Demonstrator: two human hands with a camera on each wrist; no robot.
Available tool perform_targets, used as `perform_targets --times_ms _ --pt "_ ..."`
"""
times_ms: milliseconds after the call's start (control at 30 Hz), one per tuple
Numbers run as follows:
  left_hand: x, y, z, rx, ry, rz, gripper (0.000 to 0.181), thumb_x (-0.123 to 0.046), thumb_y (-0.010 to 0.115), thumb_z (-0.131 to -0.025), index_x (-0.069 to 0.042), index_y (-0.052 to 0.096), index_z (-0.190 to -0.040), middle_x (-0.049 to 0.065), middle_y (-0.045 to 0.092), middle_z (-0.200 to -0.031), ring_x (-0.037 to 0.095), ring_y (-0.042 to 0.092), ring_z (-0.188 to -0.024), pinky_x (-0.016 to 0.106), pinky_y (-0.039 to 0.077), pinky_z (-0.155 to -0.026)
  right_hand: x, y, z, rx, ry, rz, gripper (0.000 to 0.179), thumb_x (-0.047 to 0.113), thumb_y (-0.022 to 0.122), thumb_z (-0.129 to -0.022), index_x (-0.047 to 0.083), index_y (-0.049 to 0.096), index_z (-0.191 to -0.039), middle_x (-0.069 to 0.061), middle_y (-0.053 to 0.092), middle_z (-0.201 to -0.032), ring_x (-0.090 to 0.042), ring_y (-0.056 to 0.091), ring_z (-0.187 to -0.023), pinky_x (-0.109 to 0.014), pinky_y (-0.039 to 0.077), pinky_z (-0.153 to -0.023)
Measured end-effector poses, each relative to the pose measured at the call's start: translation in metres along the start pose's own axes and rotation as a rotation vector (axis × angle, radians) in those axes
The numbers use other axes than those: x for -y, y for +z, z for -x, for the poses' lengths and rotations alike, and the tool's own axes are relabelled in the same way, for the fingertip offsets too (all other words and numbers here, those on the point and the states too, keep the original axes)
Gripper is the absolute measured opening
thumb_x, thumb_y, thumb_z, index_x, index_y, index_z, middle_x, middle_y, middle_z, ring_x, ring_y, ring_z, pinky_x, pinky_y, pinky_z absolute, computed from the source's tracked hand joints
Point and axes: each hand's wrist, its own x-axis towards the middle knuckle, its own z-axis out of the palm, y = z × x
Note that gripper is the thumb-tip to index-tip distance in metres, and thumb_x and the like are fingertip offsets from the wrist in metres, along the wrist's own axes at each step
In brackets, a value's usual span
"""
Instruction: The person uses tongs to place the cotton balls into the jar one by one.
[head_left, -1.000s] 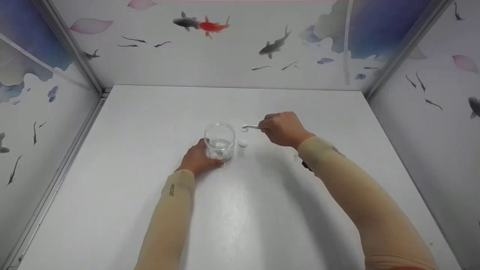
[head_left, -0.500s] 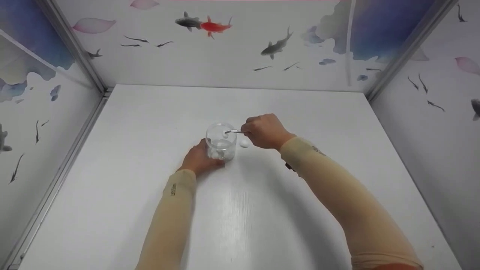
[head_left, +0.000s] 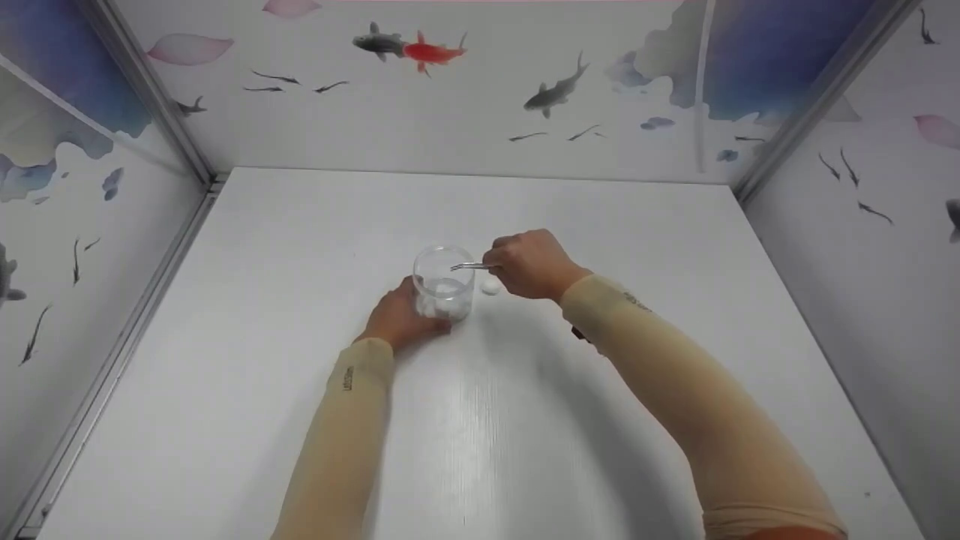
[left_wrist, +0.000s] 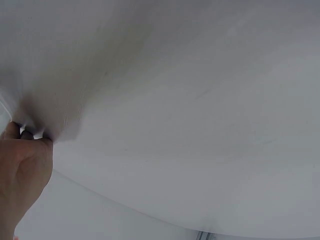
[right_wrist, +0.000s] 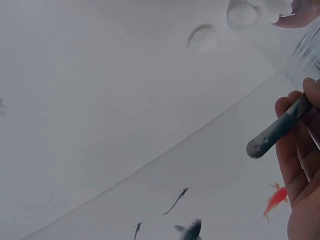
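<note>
My left hand (head_left: pixel 405 319) grips a clear round jar (head_left: pixel 444 294) low on its left side, with the thumb at the front. Several white balls (head_left: pixel 450 309), like cotton balls, lie in the bottom of the jar. My right hand (head_left: pixel 532 262) pinches metal tweezers (head_left: pixel 474 265), whose bent tips are over the jar's open mouth with no ball between them. Another white ball (head_left: pixel 491 286) rests on the table just right of the jar. In the right wrist view the blunt end of the tweezers (right_wrist: pixel 272 134) sticks out past the thumb and fingers.
The white table (head_left: pixel 300 247) is closed in by printed panels with fish, the back panel (head_left: pixel 465 127) standing beyond the jar. Metal corner posts (head_left: pixel 180 135) rise at the left and right. A small dark piece (head_left: pixel 580 333) shows under the right sleeve.
The tweezers have moved left from the table to over the jar, carrying a white ball that has since left the tips. The left hand has kept its grip on the jar.
</note>
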Motion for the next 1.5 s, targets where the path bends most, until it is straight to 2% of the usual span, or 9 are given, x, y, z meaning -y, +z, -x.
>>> perform_targets --times_ms 267,600,767,1000,1500 --pt "0.001 0.002 -0.002 -0.01 -0.011 -0.004 0.117 -0.055 0.089 -0.064 -0.011 0.031 -0.155 0.015 0.047 -0.149 0.034 0.04 -0.139 0.048 0.029 -0.117 -0.007 -0.006 0.006 -0.009 0.027 -0.027 0.011 0.006 0.072 -0.089 0.013 0.079 -0.093 0.0 0.07 -0.08 -0.017 0.065 -0.064 -0.037 0.056 -0.056" --pt "0.0 0.0 0.0 -0.011 -0.014 0.002 0.118 -0.055 0.089 -0.065 -0.01 0.029 -0.156 0.016 0.045 -0.151 0.036 0.038 -0.139 0.05 0.028 -0.117 -0.028 -0.009 0.028 -0.016 0.093 -0.004 0.01 0.007 0.073 -0.088 0.012 0.078 -0.095 -0.002 0.07 -0.08 -0.018 0.065 -0.064 -0.038 0.056 -0.056" --pt "-0.001 -0.001 0.001 -0.013 -0.018 0.0 0.115 -0.052 0.089 -0.067 -0.011 0.029 -0.156 0.016 0.045 -0.15 0.036 0.039 -0.139 0.05 0.028 -0.117 -0.037 -0.001 0.039 0.015 0.117 -0.018 0.012 0.006 0.073 -0.088 0.011 0.079 -0.097 -0.003 0.072 -0.084 -0.019 0.067 -0.068 -0.039 0.059 -0.06" --pt "-0.001 0.0 0.003 0.003 -0.064 0.024 0.117 -0.053 0.089 -0.066 -0.018 0.026 -0.158 0.011 0.041 -0.154 0.033 0.033 -0.143 0.052 0.024 -0.118 -0.043 0.012 0.05 0.075 0.157 0.004 0.012 0.007 0.073 -0.087 0.012 0.079 -0.096 -0.002 0.072 -0.085 -0.019 0.068 -0.071 -0.04 0.059 -0.063" --pt "-0.001 0.0 0.003 -0.009 -0.059 0.03 0.118 -0.053 0.089 -0.065 -0.016 0.027 -0.158 0.011 0.042 -0.154 0.033 0.033 -0.143 0.051 0.025 -0.118 -0.042 0.03 0.051 0.15 0.206 -0.023 0.014 0.008 0.072 -0.089 0.012 0.079 -0.1 -0.002 0.074 -0.089 -0.019 0.07 -0.077 -0.039 0.06 -0.07"
